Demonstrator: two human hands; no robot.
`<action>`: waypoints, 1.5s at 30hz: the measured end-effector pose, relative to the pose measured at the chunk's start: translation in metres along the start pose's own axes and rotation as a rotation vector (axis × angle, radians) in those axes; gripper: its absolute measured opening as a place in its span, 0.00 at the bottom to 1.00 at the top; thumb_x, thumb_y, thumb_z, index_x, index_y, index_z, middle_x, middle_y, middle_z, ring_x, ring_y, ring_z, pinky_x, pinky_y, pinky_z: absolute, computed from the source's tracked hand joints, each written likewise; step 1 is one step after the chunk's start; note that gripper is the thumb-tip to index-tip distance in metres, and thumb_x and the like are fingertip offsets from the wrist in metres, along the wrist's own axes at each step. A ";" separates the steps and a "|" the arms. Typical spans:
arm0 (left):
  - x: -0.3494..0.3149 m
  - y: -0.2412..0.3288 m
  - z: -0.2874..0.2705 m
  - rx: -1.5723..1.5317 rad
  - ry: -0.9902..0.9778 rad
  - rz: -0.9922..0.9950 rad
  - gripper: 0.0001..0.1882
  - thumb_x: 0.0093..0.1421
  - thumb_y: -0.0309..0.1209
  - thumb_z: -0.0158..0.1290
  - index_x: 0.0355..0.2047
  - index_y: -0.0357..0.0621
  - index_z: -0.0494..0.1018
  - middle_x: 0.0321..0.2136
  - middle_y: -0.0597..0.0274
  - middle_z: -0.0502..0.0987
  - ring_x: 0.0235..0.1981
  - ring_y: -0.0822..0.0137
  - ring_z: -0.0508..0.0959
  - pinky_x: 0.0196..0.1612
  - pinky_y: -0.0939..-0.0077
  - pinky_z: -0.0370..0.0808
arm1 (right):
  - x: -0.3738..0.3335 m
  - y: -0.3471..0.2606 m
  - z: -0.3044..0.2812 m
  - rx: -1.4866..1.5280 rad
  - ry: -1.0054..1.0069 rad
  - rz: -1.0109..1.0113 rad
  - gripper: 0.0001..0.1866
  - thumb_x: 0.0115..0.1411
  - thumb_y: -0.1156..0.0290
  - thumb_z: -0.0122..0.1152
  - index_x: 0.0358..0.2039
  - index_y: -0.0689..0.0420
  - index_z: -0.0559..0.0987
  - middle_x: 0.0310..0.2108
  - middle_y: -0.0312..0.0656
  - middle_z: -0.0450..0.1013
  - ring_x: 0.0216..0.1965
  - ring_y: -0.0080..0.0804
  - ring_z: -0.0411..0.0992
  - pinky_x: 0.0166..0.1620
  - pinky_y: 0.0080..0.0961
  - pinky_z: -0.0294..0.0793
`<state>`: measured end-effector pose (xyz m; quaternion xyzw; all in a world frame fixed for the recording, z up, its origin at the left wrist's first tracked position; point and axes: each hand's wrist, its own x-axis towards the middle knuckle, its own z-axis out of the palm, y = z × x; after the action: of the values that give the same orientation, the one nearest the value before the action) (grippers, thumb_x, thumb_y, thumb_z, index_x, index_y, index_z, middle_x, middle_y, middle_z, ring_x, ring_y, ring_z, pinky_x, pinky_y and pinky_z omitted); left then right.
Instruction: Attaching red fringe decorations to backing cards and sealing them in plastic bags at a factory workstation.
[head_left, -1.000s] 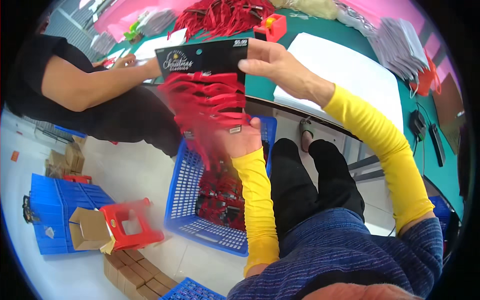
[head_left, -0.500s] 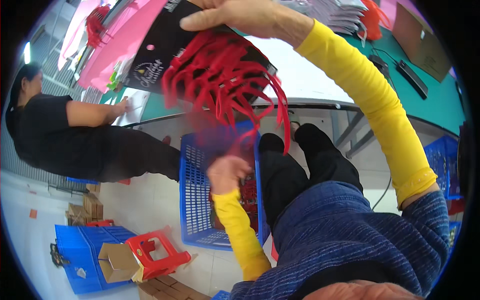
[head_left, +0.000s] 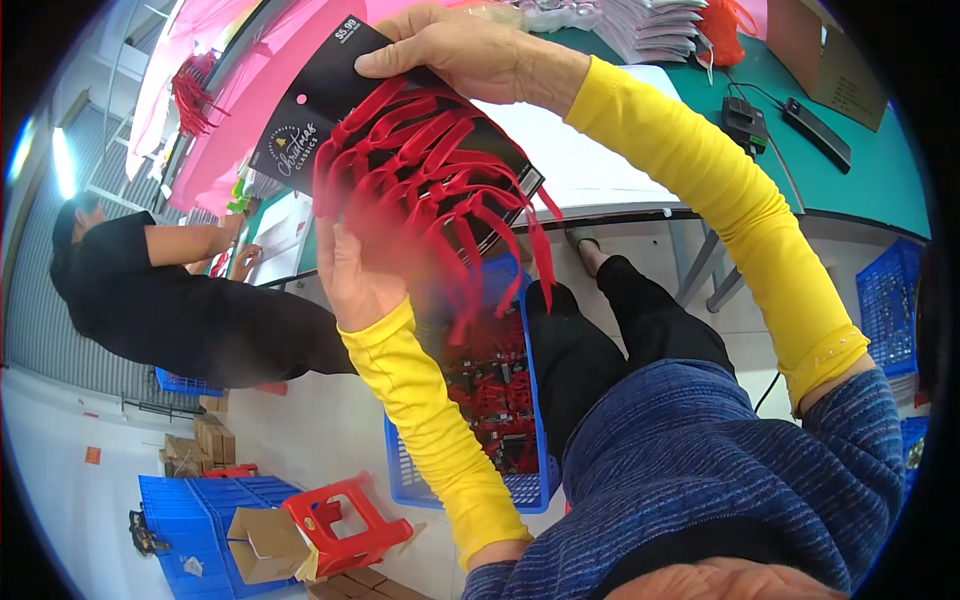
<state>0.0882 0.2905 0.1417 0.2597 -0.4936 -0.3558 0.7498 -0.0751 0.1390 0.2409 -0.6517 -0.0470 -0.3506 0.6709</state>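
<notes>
My right hand [head_left: 450, 55] grips the upper edge of a black printed card [head_left: 300, 105], thumb flat on its front and fingers mostly behind. Rows of knotted red ribbons [head_left: 420, 150] cover much of the card, and their loose tails hang past its lower edge. Close against the ribbons at that lower edge is my left hand [head_left: 365, 275], its thumb and fingers pointing up and apart. Motion blurs the ribbons beside it, and some fingertips are hidden. Under the card, a blue basket [head_left: 545, 470] holds several more red-ribboned cards [head_left: 500, 400].
A green table [head_left: 830, 190] carries white sheets, stacked white packets [head_left: 650, 25], a black device [head_left: 745, 125] and a cardboard box [head_left: 830, 65]. At left another person [head_left: 190, 290] works at the table. Red stool [head_left: 350, 525] and blue crate [head_left: 200, 520] stand on the floor.
My left hand has moved up and left from below the hanging ribbons to the card's lower edge. The right hand still grips the card. The view has shifted slightly.
</notes>
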 end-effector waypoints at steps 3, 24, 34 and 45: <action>0.001 -0.008 -0.008 -0.166 0.042 -0.072 0.22 0.63 0.35 0.43 0.56 0.44 0.58 0.53 0.52 0.66 0.51 0.55 0.69 0.50 0.52 0.70 | 0.006 0.010 -0.006 0.079 0.006 0.031 0.12 0.58 0.74 0.52 0.42 0.66 0.74 0.34 0.42 0.74 0.33 0.28 0.72 0.39 0.23 0.71; -0.033 -0.068 0.043 0.327 0.047 -0.328 0.21 0.65 0.40 0.42 0.49 0.35 0.66 0.28 0.53 0.78 0.20 0.73 0.74 0.20 0.86 0.63 | 0.007 -0.014 -0.023 0.243 0.304 -0.104 0.08 0.59 0.72 0.52 0.35 0.64 0.74 0.29 0.42 0.73 0.30 0.30 0.71 0.37 0.27 0.71; 0.006 -0.034 -0.029 0.163 0.196 -0.211 0.23 0.61 0.41 0.46 0.52 0.40 0.63 0.47 0.54 0.71 0.45 0.58 0.74 0.43 0.67 0.74 | 0.009 0.002 -0.035 0.200 0.251 -0.101 0.12 0.56 0.75 0.55 0.40 0.67 0.73 0.35 0.45 0.75 0.34 0.28 0.75 0.42 0.24 0.76; 0.075 0.017 0.006 0.054 0.016 -0.175 0.20 0.64 0.37 0.41 0.53 0.40 0.62 0.50 0.52 0.68 0.48 0.53 0.71 0.50 0.56 0.70 | 0.010 0.030 -0.023 0.322 0.201 -0.073 0.12 0.56 0.69 0.58 0.35 0.64 0.75 0.28 0.38 0.74 0.29 0.22 0.72 0.34 0.20 0.74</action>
<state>0.1068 0.2409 0.1985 0.3246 -0.4725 -0.4046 0.7125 -0.0602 0.1109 0.2174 -0.4957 -0.0588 -0.4259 0.7546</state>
